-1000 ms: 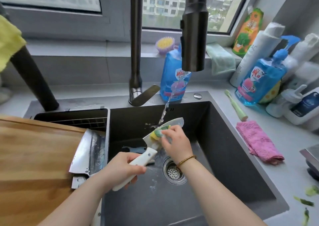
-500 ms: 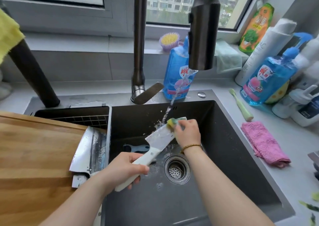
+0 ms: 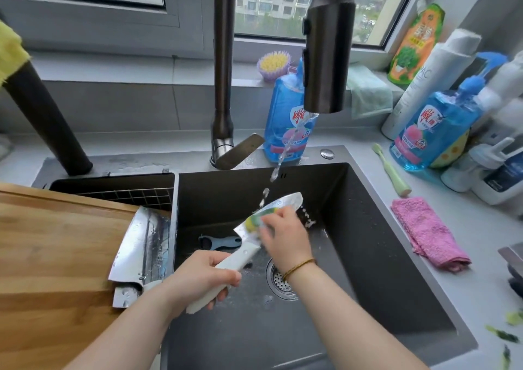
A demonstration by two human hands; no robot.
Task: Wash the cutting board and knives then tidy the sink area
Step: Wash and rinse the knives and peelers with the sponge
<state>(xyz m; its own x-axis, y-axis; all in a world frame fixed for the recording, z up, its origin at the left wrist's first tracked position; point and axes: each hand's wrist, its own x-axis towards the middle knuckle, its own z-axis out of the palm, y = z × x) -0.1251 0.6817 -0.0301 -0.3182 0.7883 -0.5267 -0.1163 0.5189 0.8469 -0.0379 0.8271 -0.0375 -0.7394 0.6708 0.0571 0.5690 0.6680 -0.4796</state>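
Observation:
Over the dark sink [image 3: 376, 251], my left hand [image 3: 198, 279] grips the white handle of a knife [image 3: 285, 201], blade pointing up and away under the running water. My right hand [image 3: 285, 239] presses a yellow-green sponge [image 3: 256, 219] against the blade's middle. A wooden cutting board [image 3: 53, 256] lies over the left side of the sink. A steel cleaver [image 3: 144, 245] rests on the board's right edge. A blue peeler [image 3: 219, 241] lies on the sink floor behind the knife handle.
The dark faucet head [image 3: 328, 58] hangs above the sink, water streaming. Blue soap bottles [image 3: 285, 120] [image 3: 433, 132], a green brush [image 3: 390, 168] and a pink cloth [image 3: 430, 234] sit on the right counter. The drain strainer [image 3: 281, 282] is below my right wrist. Green scraps [image 3: 506, 333] lie at the right.
My right hand slid the sponge from the blade's tip back down toward its middle, leaving the tip bare. The left hand keeps the handle steady.

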